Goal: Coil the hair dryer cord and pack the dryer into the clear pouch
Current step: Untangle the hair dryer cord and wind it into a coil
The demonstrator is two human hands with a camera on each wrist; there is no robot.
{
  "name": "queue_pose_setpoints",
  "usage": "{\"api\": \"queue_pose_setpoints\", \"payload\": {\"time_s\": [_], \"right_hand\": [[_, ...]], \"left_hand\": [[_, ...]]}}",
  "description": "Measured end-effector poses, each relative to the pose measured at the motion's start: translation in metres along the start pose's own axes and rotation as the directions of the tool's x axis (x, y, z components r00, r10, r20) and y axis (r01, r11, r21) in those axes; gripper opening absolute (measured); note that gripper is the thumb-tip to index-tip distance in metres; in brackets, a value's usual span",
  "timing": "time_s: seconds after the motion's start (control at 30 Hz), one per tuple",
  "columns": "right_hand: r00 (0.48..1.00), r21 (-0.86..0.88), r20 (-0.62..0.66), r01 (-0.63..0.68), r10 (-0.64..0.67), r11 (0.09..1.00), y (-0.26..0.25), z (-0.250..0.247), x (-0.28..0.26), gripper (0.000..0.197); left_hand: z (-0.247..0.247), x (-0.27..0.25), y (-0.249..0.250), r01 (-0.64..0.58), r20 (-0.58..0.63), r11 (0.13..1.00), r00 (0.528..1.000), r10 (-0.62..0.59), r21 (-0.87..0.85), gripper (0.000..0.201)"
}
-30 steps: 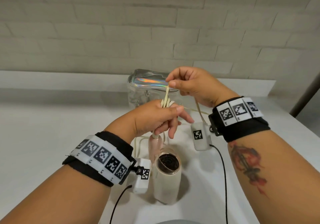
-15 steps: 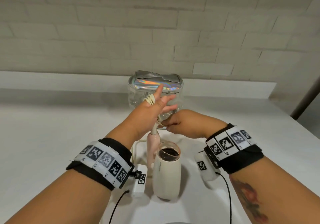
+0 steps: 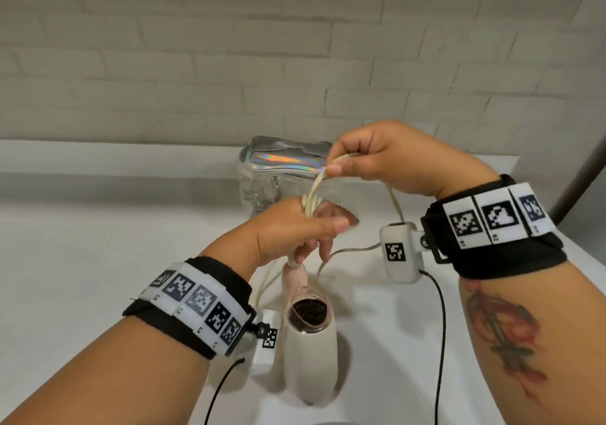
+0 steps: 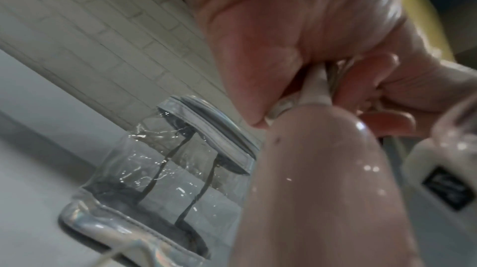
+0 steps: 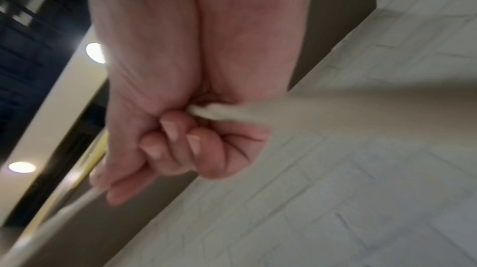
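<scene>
A cream hair dryer with a pink handle hangs low at the centre, its dark barrel mouth facing up at me. My left hand grips the top of the handle, with several cord loops wound over it. My right hand pinches the cream cord up and to the right, above the left hand, and holds it taut; the wrist view shows the cord in its curled fingers. The rest of the cord trails loose to the table. The clear pouch stands behind both hands.
The pouch has an iridescent silver top and is empty inside. It stands on a white table against a pale brick wall. Black cables hang from both wrist cameras near the table's front edge.
My right hand rose from below the left hand to above it, carrying the cord over for another turn. The left hand's fingers curled back down onto the loops.
</scene>
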State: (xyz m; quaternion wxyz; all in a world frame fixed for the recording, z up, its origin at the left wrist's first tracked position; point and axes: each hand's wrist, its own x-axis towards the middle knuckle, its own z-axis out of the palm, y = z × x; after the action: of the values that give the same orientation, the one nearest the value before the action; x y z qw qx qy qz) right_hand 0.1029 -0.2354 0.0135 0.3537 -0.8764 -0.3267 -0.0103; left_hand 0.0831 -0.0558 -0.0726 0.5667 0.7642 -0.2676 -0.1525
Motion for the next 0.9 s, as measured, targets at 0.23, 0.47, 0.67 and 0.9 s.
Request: {"api": "queue_pose_setpoints", "payload": {"time_s": [0.23,0.47,0.67,0.9], "right_hand": [[0.972,0.203,-0.196,-0.091,0.132,0.975,0.046,0.027,0.019,0.023],[0.968,0.223,0.003,-0.245,0.25,0.944,0.066,0.084,0.01,0.025],[0.971,-0.193,0.157,-0.15,0.181,0.97,0.049,0.092,-0.002,0.024],[0.91,-0.383,0.361,-0.053,0.202,0.922,0.024,0.068,-0.015,0.029]], "left_hand": [[0.011,0.0,0.002,-0.006,0.099,1.0,0.995,0.006,-0.002,0.043],[0.012,0.005,-0.005,-0.1,-0.184,0.983,0.98,0.071,-0.153,0.037],[0.004,0.013,-0.017,-0.135,-0.351,0.972,0.934,0.061,-0.19,0.075],[-0.011,0.018,-0.024,-0.046,-0.477,0.995,0.879,-0.003,-0.092,0.078]]}}
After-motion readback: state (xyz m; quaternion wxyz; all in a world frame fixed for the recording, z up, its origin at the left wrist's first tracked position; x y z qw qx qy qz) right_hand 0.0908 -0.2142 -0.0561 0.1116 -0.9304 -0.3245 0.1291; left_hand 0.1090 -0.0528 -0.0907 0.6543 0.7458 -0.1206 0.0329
